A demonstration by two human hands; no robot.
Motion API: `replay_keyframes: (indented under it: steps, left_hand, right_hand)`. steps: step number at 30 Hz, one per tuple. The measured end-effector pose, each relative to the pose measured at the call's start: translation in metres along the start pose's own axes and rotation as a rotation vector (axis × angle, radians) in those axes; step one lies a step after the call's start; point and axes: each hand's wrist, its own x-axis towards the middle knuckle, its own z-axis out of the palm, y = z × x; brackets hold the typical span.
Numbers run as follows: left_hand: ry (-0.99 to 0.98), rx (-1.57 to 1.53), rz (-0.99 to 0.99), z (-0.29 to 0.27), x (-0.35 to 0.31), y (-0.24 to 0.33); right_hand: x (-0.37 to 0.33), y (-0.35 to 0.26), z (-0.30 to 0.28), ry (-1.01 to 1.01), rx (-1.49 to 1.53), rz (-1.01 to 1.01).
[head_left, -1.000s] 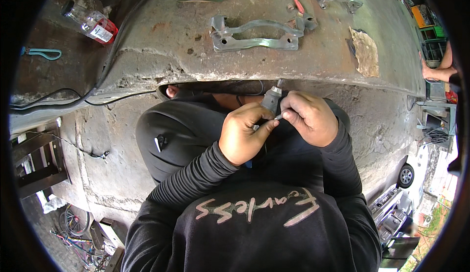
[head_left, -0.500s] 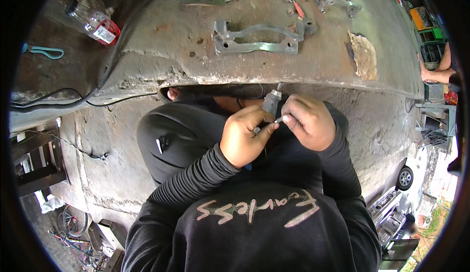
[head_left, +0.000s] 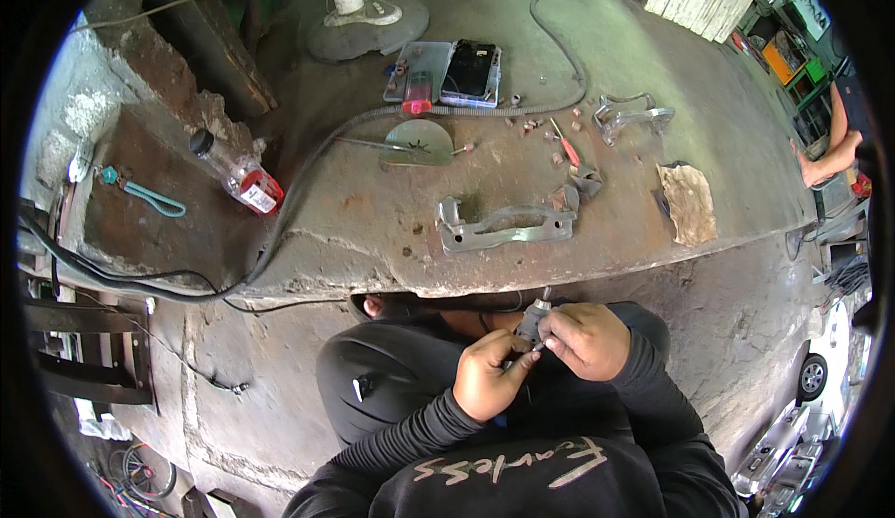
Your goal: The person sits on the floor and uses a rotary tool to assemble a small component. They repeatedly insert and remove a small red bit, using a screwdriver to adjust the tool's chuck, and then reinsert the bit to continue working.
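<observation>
My left hand [head_left: 491,375] and my right hand [head_left: 589,341] meet above my lap, fingertips close together. Both pinch at a small greyish piece [head_left: 538,346], too small and too covered by fingers to name. Just beyond the fingertips, between my hands, a grey hand-held rotary tool [head_left: 532,322] points away from me with its silver nose up. A thin metal shank [head_left: 547,292] sticks out of that nose. The tool's lower part is hidden behind my fingers.
On the raised concrete ahead lie a metal caliper bracket [head_left: 508,227], a smaller bracket [head_left: 634,120], a red screwdriver [head_left: 566,145], a clear disc [head_left: 417,142] and an open plastic case [head_left: 471,75]. A bottle [head_left: 238,173], a corrugated hose [head_left: 280,224] and a fan base [head_left: 368,28] stand left.
The view has tilted up, so my hands sit lower and the fan and plastic case have come in. My hands stay together at the small piece, with fingers slightly shifted.
</observation>
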Motion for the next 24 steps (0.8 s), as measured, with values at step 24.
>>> replay_keyframes:
  steps: [24]
  left_hand:
    - [-0.107, -0.258, -0.102, -0.012, 0.008, -0.008]
  right_hand:
    - [0.226, 0.146, -0.106, 0.21, -0.054, 0.318]
